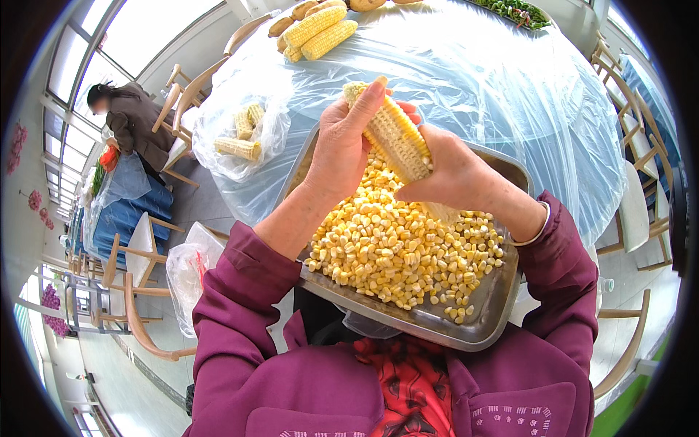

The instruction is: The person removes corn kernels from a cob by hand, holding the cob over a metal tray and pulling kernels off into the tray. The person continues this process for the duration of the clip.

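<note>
A partly stripped corn cob point(397, 143) is held at a slant over a metal tray point(338, 297). My left hand point(345, 145) grips its upper end, the thumb lying along the top. Lower down, my right hand point(456, 169) is closed around the cob, its thumb against the bare side. Rows of yellow kernels still line the right edge of the cob, while pale empty sockets show along the side facing me. Loose corn kernels point(398, 251) are heaped in the tray below both hands. Some of the fingers are hidden behind the cob.
Whole corn ears point(327, 35) are piled at the table's far edge, near potatoes point(367, 4). Stripped cobs point(238, 147) lie on a plastic bag point(273, 134) at left. Green peppers point(513, 12) sit at the back. A person point(136, 117) bends over another table. Wooden chairs point(191, 98) stand around.
</note>
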Demonstrator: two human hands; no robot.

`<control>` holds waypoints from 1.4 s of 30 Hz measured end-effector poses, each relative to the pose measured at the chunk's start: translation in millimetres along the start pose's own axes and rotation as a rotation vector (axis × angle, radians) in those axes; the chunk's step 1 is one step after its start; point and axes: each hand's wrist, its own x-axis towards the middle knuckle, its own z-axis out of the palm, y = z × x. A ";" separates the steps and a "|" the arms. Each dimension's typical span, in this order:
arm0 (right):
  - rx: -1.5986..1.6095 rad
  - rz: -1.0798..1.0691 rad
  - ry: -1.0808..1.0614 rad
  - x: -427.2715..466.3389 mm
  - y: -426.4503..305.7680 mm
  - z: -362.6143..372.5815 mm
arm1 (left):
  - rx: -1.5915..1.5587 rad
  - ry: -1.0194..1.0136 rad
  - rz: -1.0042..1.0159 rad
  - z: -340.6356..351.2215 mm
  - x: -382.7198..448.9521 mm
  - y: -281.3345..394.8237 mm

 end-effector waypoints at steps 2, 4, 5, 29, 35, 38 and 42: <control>0.052 -0.031 -0.024 0.3 7.2 -0.9 | 0.023 -0.001 0.009 1.2 0.9 -1.5; 0.196 -0.023 -0.072 1.6 7.7 -3.2 | 0.039 -0.006 0.005 -0.6 0.8 -1.7; 0.268 -0.019 -0.096 2.3 7.4 -4.5 | 0.042 -0.013 -0.005 -2.9 0.9 -1.5; -0.075 0.054 -0.031 -2.1 -12.7 -9.7 | 0.020 -0.060 -0.025 -5.6 -0.4 -1.7; -0.185 0.023 0.042 -3.5 -13.4 -8.5 | -0.086 -0.101 -0.007 -10.2 1.2 -5.1; -0.083 0.047 -0.048 -0.6 -4.2 -9.1 | -0.034 -0.086 -0.042 -8.4 2.3 -3.2; 0.011 0.059 -0.110 0.5 -4.6 -12.5 | -0.048 -0.087 -0.073 -11.5 3.5 -5.0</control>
